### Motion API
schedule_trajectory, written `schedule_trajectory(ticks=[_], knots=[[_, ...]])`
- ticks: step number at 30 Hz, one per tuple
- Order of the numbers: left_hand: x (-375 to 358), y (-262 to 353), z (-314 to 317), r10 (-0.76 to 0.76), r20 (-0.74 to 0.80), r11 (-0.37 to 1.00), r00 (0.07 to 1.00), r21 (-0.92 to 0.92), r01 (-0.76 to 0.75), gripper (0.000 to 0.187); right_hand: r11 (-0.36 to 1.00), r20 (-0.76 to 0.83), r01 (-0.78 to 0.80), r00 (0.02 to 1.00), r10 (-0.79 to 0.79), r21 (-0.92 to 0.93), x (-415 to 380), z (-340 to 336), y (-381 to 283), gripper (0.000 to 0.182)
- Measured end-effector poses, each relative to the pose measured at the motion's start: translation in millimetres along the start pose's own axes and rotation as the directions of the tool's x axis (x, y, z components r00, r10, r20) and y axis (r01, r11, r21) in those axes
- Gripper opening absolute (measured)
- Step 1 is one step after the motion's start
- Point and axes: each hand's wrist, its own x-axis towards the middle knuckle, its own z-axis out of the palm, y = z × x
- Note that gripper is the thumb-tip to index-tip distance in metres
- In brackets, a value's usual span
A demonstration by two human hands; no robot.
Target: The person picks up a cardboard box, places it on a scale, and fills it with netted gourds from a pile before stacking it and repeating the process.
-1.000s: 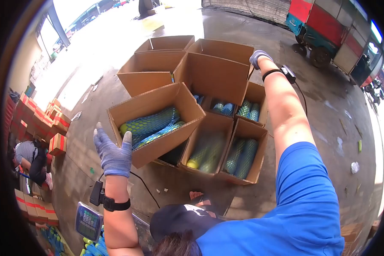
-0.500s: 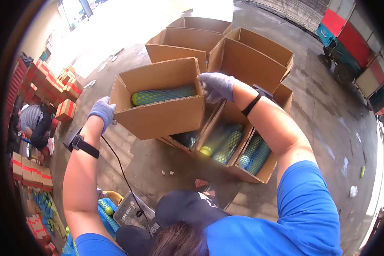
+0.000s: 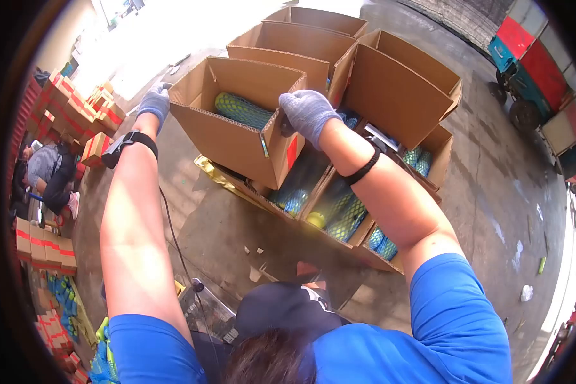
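An open cardboard box [image 3: 227,137] hangs tilted between my gloved hands. Inside it lies a bundle of round green fruit in blue netting [image 3: 242,111]. My left hand [image 3: 153,105] is closed on the box's left upper edge. On the opposite side, my right hand [image 3: 308,115] grips the right upper edge, its thumb side hidden against the cardboard. Beneath and beside this box stand more open boxes, with netted bundles [image 3: 344,219] showing in them. Another open box [image 3: 393,96] sits just beyond my right hand.
Further open boxes [image 3: 278,59] stand behind. At far left, a crouching person [image 3: 48,168] is among taped cartons [image 3: 45,249]. A red and teal wheeled vehicle [image 3: 525,64] is parked at right. A dark crate [image 3: 208,310] lies near my body, with a cable by my left arm.
Both hands have carried the box away from me, and it has turned so its right side shows. Netted bundles under it are more exposed.
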Motion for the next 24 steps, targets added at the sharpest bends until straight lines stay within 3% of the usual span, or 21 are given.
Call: schedule_trajectory(ticks=[1, 2, 3, 4, 5, 7, 9, 10, 11, 12, 13, 14, 15, 16, 18, 19, 20, 21, 22, 23, 24], knots=[[-13.4, -2.8, -0.1, -0.160, 0.031, 0.947, 0.987, -0.277, 0.162, 0.032, 0.997, -0.058, -0.064, 0.996, 0.067, 0.049, -8.9, 5.6, -19.0, 0.047], [-26.9, -3.5, -2.9, -0.301, 0.096, 0.794, 0.949, -0.526, 0.305, 0.039, 1.000, -0.183, -0.011, 0.983, 0.014, 0.021, -3.1, 23.8, -7.5, 0.053], [-35.7, -6.7, -7.9, -0.410, 0.190, 0.556, 0.892, -0.723, 0.410, 0.047, 1.000, -0.173, 0.000, 0.985, 0.003, 0.019, -7.0, 34.9, -0.1, 0.053], [-8.2, -92.2, 27.0, -0.201, 0.185, 0.473, 0.962, -0.841, 0.261, 0.057, 0.989, -0.222, 0.054, 0.975, -0.023, 0.135, -18.7, 46.4, 4.3, 0.053], [-28.8, -92.3, 14.3, -0.216, 0.168, 0.473, 0.962, -0.844, 0.254, 0.057, 0.962, -0.268, 0.114, 0.962, -0.044, 0.248, -33.6, 58.4, 6.8, 0.055], [-116.7, -66.0, -18.5, -0.325, 0.054, 0.739, 0.944, -0.609, 0.289, 0.052, 0.985, -0.226, 0.108, 0.971, -0.076, 0.135, -76.0, 79.1, 15.2, 0.055], [-212.8, -30.2, -81.0, -0.329, 0.170, 0.599, 0.929, -0.723, 0.344, 0.049, 0.974, -0.101, 0.026, 0.995, -0.003, 0.225, -92.0, 121.4, 40.1, 0.055], [-258.5, -23.8, -111.7, -0.305, 0.176, 0.552, 0.936, -0.768, 0.324, 0.048, 0.997, -0.094, -0.062, 0.993, 0.065, 0.039, -89.6, 134.9, 58.0, 0.046], [-304.6, -18.5, -147.1, -0.294, 0.169, 0.509, 0.941, -0.806, 0.303, 0.047, 0.793, 0.018, 0.326, 0.929, -0.370, -0.515, -99.9, 126.5, 47.4, 0.034], [-351.3, -1.0, -185.8, -0.309, 0.182, 0.449, 0.933, -0.837, 0.312, 0.045, 0.979, -0.215, 0.138, 0.962, -0.169, -0.151, -89.7, 138.2, 56.4, 0.031], [-400.6, 16.2, -222.8, -0.335, 0.188, 0.385, 0.923, -0.867, 0.316, 0.045, 0.964, -0.310, -0.057, 0.940, 0.139, 0.260, -74.7, 154.4, 68.9, 0.029], [-449.3, 26.0, -257.1, -0.380, 0.093, 0.495, 0.920, -0.820, 0.287, 0.042, 0.960, -0.256, -0.121, 0.949, 0.187, 0.254, -60.7, 156.3, 80.3, 0.040], [-496.6, 37.9, -285.4, -0.412, 0.000, 0.597, 0.911, -0.755, 0.270, 0.040, 0.974, -0.340, -0.171, 0.916, 0.213, 0.150, -54.8, 162.4, 85.1, 0.047], [-548.1, 42.6, -314.8, -0.474, -0.113, 0.668, 0.873, -0.693, 0.272, 0.037, 0.990, -0.437, -0.105, 0.889, 0.135, 0.092, -45.2, 172.6, 97.6, 0.052], [-648.7, 61.6, -376.8, -0.562, -0.361, 0.751, 0.744, -0.600, 0.276, 0.035, 0.991, -0.428, -0.021, 0.900, 0.077, 0.133, -16.3, 187.2, 132.1, 0.053], [-713.6, 58.9, -410.9, -0.577, -0.458, 0.764, 0.676, -0.596, 0.247, 0.036, 0.995, -0.371, -0.086, 0.923, 0.097, 0.047, -13.2, 181.8, 129.5, 0.049], [-789.8, 67.6, -452.1, -0.641, -0.509, 0.727, 0.575, -0.643, 0.241, 0.040, 0.998, -0.381, -0.003, 0.924, 0.027, 0.064, -14.6, 181.8, 125.5, 0.049], [-848.6, 94.8, -486.7, -0.671, -0.505, 0.666, 0.543, -0.732, 0.142, 0.042, 0.977, -0.340, -0.037, 0.934, 0.109, 0.212, -14.3, 183.5, 126.8, 0.048], [-929.0, 126.8, -522.7, -0.776, -0.566, 0.613, 0.280, -0.781, 0.119, 0.042, 0.995, -0.370, -0.044, 0.926, 0.074, 0.091, -16.9, 183.3, 127.9, 0.047], [-1025.7, 159.7, -555.9, -0.778, -0.605, 0.623, 0.170, -0.778, 0.085, 0.047, 0.889, -0.235, -0.131, 0.938, 0.254, 0.439, -27.4, 188.7, 128.0, 0.049], [-1054.5, 207.3, -547.3, -0.771, -0.634, 0.628, -0.064, -0.773, 0.087, 0.047, 0.834, -0.229, -0.238, 0.891, 0.392, 0.499, -43.8, 197.5, 115.8, 0.053]])
